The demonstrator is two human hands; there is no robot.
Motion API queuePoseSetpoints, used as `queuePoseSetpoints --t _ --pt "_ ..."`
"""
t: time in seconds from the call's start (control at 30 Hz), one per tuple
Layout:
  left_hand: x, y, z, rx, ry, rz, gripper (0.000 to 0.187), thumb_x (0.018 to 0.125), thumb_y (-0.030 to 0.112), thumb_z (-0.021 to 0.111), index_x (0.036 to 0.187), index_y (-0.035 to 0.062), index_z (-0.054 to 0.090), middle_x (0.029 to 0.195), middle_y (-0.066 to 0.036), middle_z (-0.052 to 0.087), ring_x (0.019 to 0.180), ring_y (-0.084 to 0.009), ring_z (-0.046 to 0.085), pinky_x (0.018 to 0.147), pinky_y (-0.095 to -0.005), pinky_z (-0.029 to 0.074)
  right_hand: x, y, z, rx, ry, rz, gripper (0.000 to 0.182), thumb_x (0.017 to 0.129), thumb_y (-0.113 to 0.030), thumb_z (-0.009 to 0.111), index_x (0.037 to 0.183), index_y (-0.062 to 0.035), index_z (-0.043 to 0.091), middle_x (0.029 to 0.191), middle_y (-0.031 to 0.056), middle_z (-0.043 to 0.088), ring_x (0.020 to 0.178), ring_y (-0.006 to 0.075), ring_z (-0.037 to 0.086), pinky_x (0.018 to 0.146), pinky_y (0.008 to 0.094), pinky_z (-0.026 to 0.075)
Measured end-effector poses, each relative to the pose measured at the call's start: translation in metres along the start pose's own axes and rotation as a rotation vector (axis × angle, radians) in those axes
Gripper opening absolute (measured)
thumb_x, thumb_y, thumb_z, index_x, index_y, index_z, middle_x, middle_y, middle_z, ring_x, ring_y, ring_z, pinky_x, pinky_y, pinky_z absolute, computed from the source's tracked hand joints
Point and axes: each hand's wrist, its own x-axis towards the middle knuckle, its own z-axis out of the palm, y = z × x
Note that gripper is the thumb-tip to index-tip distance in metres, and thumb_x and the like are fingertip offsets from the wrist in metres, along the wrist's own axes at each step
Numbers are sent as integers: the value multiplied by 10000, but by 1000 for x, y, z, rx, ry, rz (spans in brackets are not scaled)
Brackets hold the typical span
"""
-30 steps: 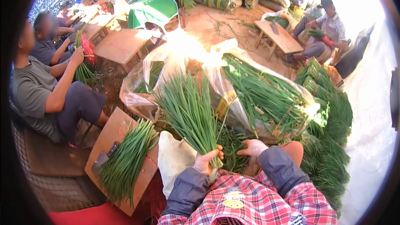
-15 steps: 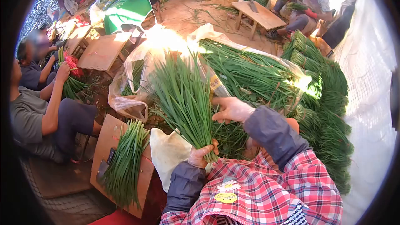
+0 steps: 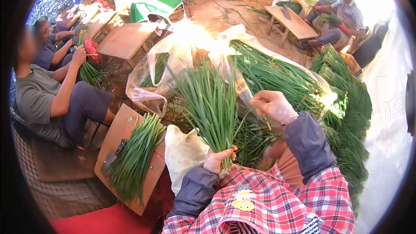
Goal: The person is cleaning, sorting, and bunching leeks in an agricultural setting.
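Observation:
My left hand (image 3: pixel 220 159) is wrapped round the lower ends of a bunch of long green stalks (image 3: pixel 210 108), whose leaves fan upward. To the right of the bunch, my right hand (image 3: pixel 274 105) is raised with its fingers pressed together; a thin strand may hang near them, too fine to make out. A large heap of green stalks (image 3: pixel 273 69) lies on plastic sheeting beyond my hands. Another bunch (image 3: pixel 136 160) rests on a wooden board (image 3: pixel 156 171) at the lower left, beside a dark-handled knife (image 3: pixel 113 154).
A person (image 3: pixel 56 99) sits at the left holding stalks, another behind. One more sits at the upper right by a low table (image 3: pixel 292 22). Stacked bundles (image 3: pixel 346 99) line the right side by a white sheet (image 3: pixel 385 147). An open plastic bag (image 3: pixel 147 91) stands ahead.
My right hand has moved right, away from the bunch, and its fingers have closed. My left hand still holds the bunch. The whole view has shifted, with the surroundings now further right.

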Motion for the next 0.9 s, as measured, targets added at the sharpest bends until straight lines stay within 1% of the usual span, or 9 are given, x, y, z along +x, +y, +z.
queuePoseSetpoints --t 0.07,0.13,0.2,0.53,0.67,0.77,0.8,0.83,0.9 --pt "-4 1 4 18 38 -22 375 711 76 668 1055 -18 554 900 -120 631 678 -183 602 617 -303 510 -7 -30 25 75 -130 -46 265 780 -224 696 963 -38 650 658 39 602 579 80 553 528 253 463" --pt "-1 1 9 41 26 18 386 707 64 668 1063 -23 548 898 -125 630 676 -178 601 613 -294 508 6 -28 53 -530 83 -413 239 794 -221 675 958 -50 649 638 38 610 543 109 563 511 259 452" --pt "-1 0 10 68 37 18 380 707 50 657 1063 -25 548 897 -130 631 670 -176 601 608 -290 506 28 -17 68 -597 -82 -260 207 799 -227 662 898 -47 639 647 44 615 537 130 570 525 280 457" --pt "4 -1 6 -65 104 7 247 764 62 617 988 -31 568 876 -109 625 672 -182 587 595 -316 507 23 35 82 762 44 165 172 825 -184 612 919 -40 614 764 46 640 582 124 589 533 267 468" --pt "2 -5 3 -76 86 31 244 768 58 610 991 -30 564 891 -108 625 691 -187 590 605 -319 512 35 63 48 1272 306 6 170 821 -146 602 948 -34 600 728 39 627 552 122 559 516 255 454" --pt "2 -2 3 -71 69 85 247 769 60 608 999 -18 564 890 -107 620 691 -192 589 604 -327 517 8 46 2 467 -17 -19 155 809 -168 621 884 -33 626 677 30 614 551 112 557 516 252 446" --pt "2 0 3 -114 69 91 297 753 16 615 1043 -1 551 879 -122 635 656 -198 601 583 -328 513 10 64 -1 32 -201 117 295 769 -278 664 902 -16 639 748 76 648 634 182 610 612 290 489" --pt "4 -2 -3 -121 39 49 304 747 15 620 1043 -1 552 879 -121 635 651 -197 600 583 -327 513 11 96 3 -646 -246 -160 523 714 -433 675 1013 -6 633 924 151 659 848 275 631 774 337 489" --pt "7 -3 -4 -99 11 76 300 740 26 627 1029 -7 554 866 -119 625 657 -202 600 567 -331 515 -18 68 17 -736 -542 133 764 691 -579 628 1168 14 561 1169 200 570 1069 331 551 908 369 428"
